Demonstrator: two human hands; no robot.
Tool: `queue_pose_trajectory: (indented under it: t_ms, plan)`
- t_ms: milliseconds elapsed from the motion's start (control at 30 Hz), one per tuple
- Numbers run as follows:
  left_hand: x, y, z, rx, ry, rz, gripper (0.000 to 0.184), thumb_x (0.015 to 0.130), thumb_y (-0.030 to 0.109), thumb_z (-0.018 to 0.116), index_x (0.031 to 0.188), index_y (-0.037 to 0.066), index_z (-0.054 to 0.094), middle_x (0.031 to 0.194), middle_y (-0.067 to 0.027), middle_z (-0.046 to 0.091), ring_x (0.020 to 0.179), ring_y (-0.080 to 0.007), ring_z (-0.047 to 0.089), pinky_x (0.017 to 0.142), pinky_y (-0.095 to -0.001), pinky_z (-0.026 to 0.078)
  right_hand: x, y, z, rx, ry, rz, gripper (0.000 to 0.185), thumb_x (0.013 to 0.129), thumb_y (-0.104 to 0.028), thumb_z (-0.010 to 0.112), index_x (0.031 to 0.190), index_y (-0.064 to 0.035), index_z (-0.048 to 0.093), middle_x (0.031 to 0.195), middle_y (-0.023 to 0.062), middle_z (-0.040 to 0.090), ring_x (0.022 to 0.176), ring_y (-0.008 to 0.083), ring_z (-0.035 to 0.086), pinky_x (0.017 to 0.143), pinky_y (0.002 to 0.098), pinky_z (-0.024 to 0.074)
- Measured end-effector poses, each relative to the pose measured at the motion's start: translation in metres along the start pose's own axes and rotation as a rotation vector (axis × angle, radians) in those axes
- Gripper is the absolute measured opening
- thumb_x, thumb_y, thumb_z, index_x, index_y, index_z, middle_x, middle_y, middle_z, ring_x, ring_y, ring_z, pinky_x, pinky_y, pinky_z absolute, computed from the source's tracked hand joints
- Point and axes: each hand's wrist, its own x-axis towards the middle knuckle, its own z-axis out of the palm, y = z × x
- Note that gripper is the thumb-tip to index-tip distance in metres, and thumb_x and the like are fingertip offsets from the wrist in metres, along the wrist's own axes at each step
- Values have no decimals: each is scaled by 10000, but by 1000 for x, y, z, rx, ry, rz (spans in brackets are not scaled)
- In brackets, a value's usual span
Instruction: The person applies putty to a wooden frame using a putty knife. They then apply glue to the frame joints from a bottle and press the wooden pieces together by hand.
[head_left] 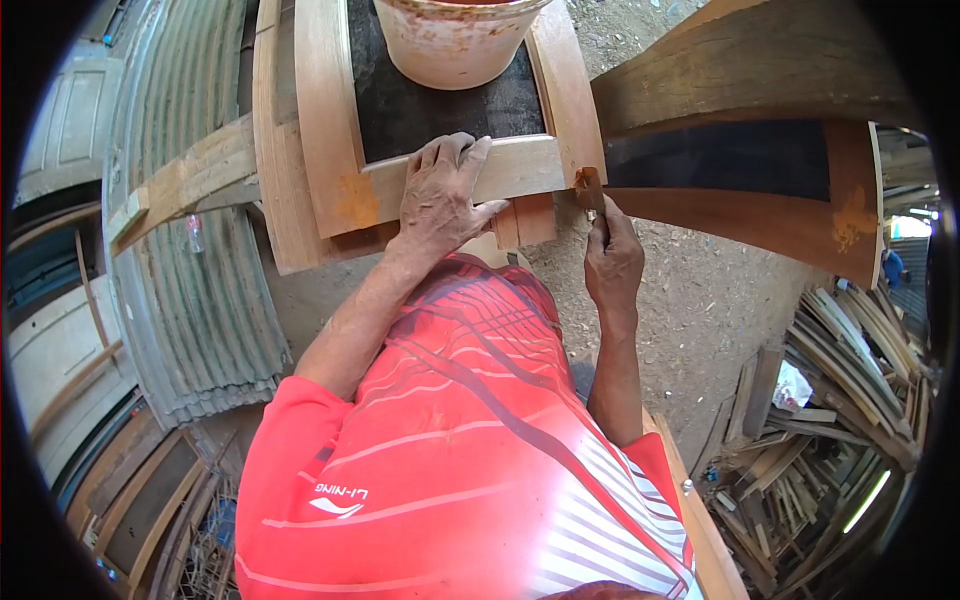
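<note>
Your right hand [614,255] is closed round the handle of a scraper [591,190], its blade just ahead of your fingers at the near right corner of the pale wooden frame [530,166]. Orange paste [582,177] shows at the blade; whether it sits on the steel, the wood or both, you can't tell from here. A low blade angle and light, even pressure should serve best, drawn in short strokes along the joint so that the edge doesn't dig into bare grain. Let the wrist steer and the forearm supply the push — that corner is close to the edge, and a hard shove could slip off it. Your left hand [441,195] lies open, palm down, to the left of the scraper, fingers over the near rail and gripping nothing. It's a sound brace; weight through the palm should steady the frame, with the fingertips well out of the blade's path. Beyond your left fingers is the dark panel [440,112], and farther on the stained bucket [455,45] stands over it, so avoid jolts — a knock could shift it. Farther out to the right of your right hand, a second frame [700,215] bears an orange patch [852,222] at its corner; the stacked boards [850,350] lie past that.
</note>
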Motion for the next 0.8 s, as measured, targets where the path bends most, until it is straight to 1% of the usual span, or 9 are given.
queue_pose_trajectory:
  t_ms: [67,167,200,300,400,500,600,700,800]
  plan:
    - [-1,-1,0,-5,-2,-3,855,699,336,947,1446,97,606,1328,-100,576,1256,-340,556,1088,-490,438,0,-11,-9,-113,-67,-44,496,989,-44,620,1480,-116,619,1055,126,721,894,370,721,831,503,571]
    - [-2,-2,2,1,-2,-12,844,710,346,938,1446,103,605,1330,-96,579,1257,-327,559,1088,-483,441,2,-10,-15,-427,-193,-218,561,974,-57,638,1527,-139,590,1021,110,693,852,345,716,775,481,574]
    - [-2,-2,3,1,4,-10,845,709,351,938,1445,103,605,1329,-94,581,1257,-324,560,1088,-482,442,2,-8,-15,-486,-214,-252,553,979,-72,636,1526,-140,593,992,105,675,827,324,713,738,463,571]
    - [-2,-1,2,1,15,-8,842,705,362,937,1436,100,611,1327,-92,586,1252,-317,567,1088,-479,443,5,-9,-30,-598,-326,-268,508,989,-95,630,1496,-127,610,969,113,661,824,334,714,747,471,571]
    - [-5,1,2,3,30,-18,832,700,366,937,1421,93,622,1318,-92,589,1248,-313,573,1093,-473,444,24,-23,-55,-607,-406,-309,452,997,-111,626,1449,-116,633,966,123,667,815,351,717,756,482,575]
    - [-3,1,1,-4,46,-21,826,693,358,939,1410,87,631,1305,-93,592,1249,-308,578,1102,-467,448,43,-21,-54,-608,-396,-460,414,1014,-144,625,1427,-117,639,962,128,674,805,368,715,749,492,578]
    - [-5,-1,3,-16,66,-22,827,685,352,942,1404,81,635,1295,-92,595,1251,-306,581,1110,-463,455,45,-24,-65,-673,-492,-406,382,1030,-168,625,1409,-140,650,953,132,679,805,367,715,742,501,571]
    - [-6,-1,4,-1,74,-28,825,680,346,942,1399,81,636,1292,-90,596,1249,-307,584,1117,-459,460,52,-22,-76,-582,-449,-391,338,1045,-187,643,1380,-187,691,981,135,685,835,363,713,730,497,560]
    - [-4,1,7,-4,93,-34,818,679,337,941,1395,83,638,1294,-88,598,1249,-310,588,1125,-456,461,57,-14,-55,-510,-407,-398,377,1045,-192,649,1421,-188,673,972,138,682,843,368,714,729,495,563]
